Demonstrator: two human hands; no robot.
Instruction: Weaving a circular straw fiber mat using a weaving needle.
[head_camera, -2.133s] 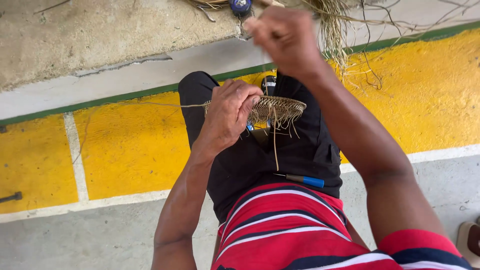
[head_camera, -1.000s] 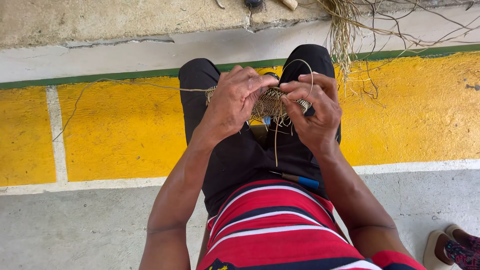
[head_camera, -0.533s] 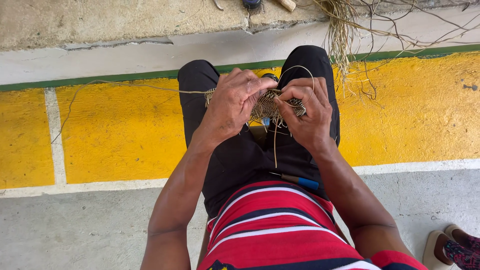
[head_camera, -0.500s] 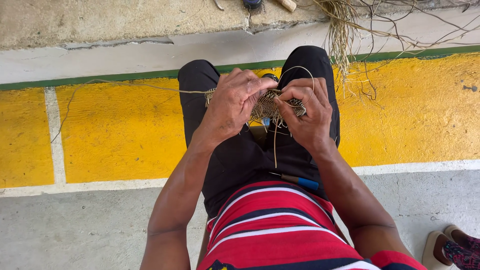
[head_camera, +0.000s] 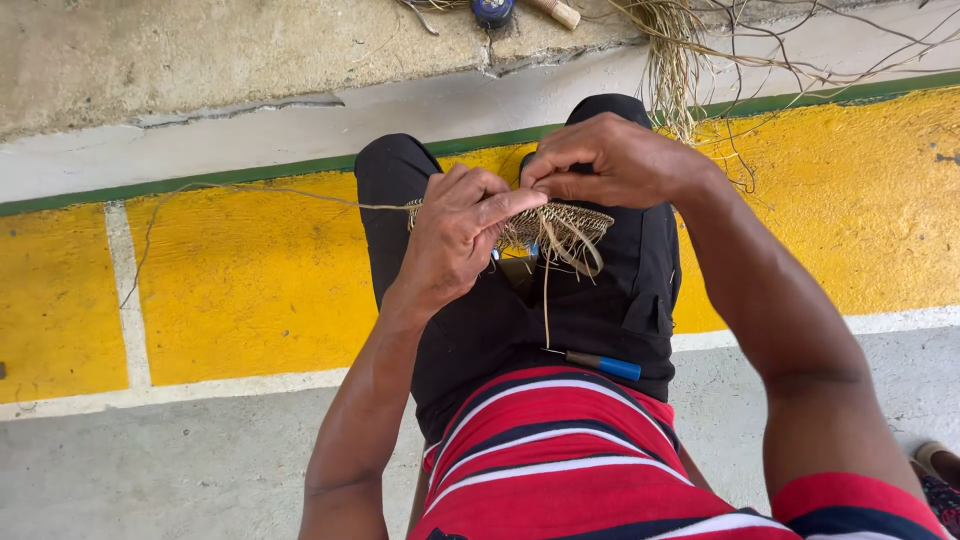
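I sit with black trousers and a red striped shirt, looking down at my lap. My left hand (head_camera: 462, 232) grips a small woven straw piece (head_camera: 565, 223) over my knees, loose fibre ends hanging below it. My right hand (head_camera: 607, 160) is raised just above the piece, its fingers pinched on a thin straw strand by my left fingertips. A long fibre (head_camera: 260, 195) trails off to the left from the weave. A blue-handled tool (head_camera: 604, 364) lies on my lap against my shirt.
A yellow painted band with white lines (head_camera: 240, 290) and a green stripe runs across the concrete floor. A bundle of dry straw (head_camera: 680, 45) lies at the top right, next to a blue round object (head_camera: 492, 10) and a wooden handle (head_camera: 555, 12). A shoe (head_camera: 935, 465) shows at the right edge.
My right hand had dropped to the weave beside the left hand; now it has lifted up and away from it, pulling the strand. The left hand stays on the woven piece.
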